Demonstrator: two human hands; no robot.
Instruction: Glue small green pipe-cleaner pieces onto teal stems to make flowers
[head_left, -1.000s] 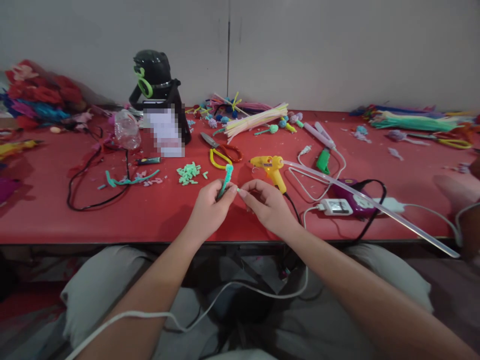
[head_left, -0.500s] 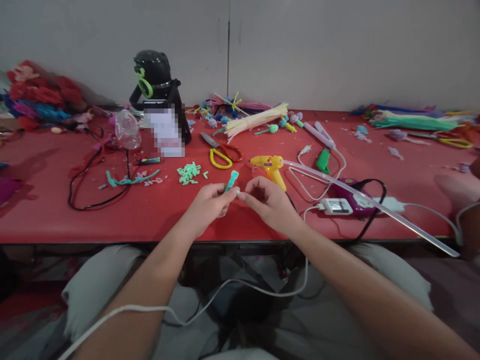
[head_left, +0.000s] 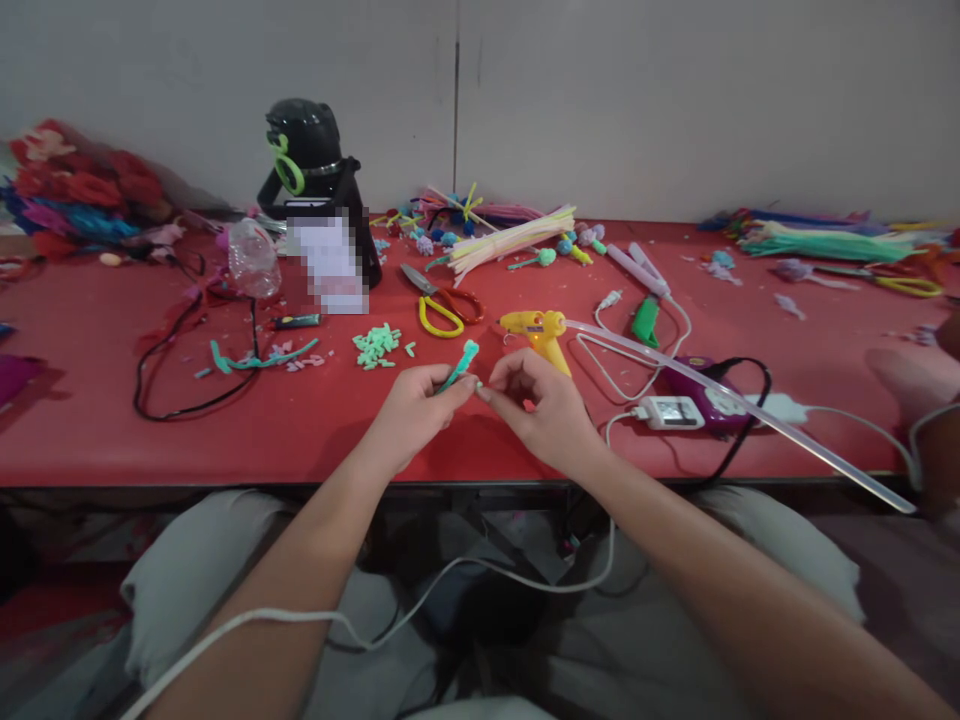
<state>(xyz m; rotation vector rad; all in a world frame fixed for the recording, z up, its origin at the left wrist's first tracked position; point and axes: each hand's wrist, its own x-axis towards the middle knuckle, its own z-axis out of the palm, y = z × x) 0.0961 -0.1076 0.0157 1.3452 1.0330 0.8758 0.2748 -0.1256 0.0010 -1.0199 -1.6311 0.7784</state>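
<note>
My left hand (head_left: pixel 416 405) is closed on a short teal pipe cleaner (head_left: pixel 468 356), whose thicker fuzzy end sticks up past the thumb. Thumb and fingertips of my right hand (head_left: pixel 546 408) are pinched together at a tiny pale green piece (head_left: pixel 479 386), which sits right against the left fingertips. Just beyond my left hand lies a small pile of cut mint-green pipe cleaner pieces (head_left: pixel 377 346). A yellow glue gun (head_left: pixel 536 325) rests behind my right hand, a long clear glue stick (head_left: pixel 735 400) reaching out of its back. Scissors (head_left: pixel 442 305) with red and yellow handles lie behind the pile.
A black bottle (head_left: pixel 307 150) stands at the back left with a blurred phone (head_left: pixel 330 262) against it. Pipe cleaner bundles (head_left: pixel 514 243) lie along the wall. At right are a purple power strip (head_left: pixel 697 405) and cables. A white cable (head_left: pixel 480 562) crosses over my lap.
The teal pipe cleaner has tilted further to the right in my left hand. Both hands stay close together in nearly the same place, with the small pale piece still between the fingertips.
</note>
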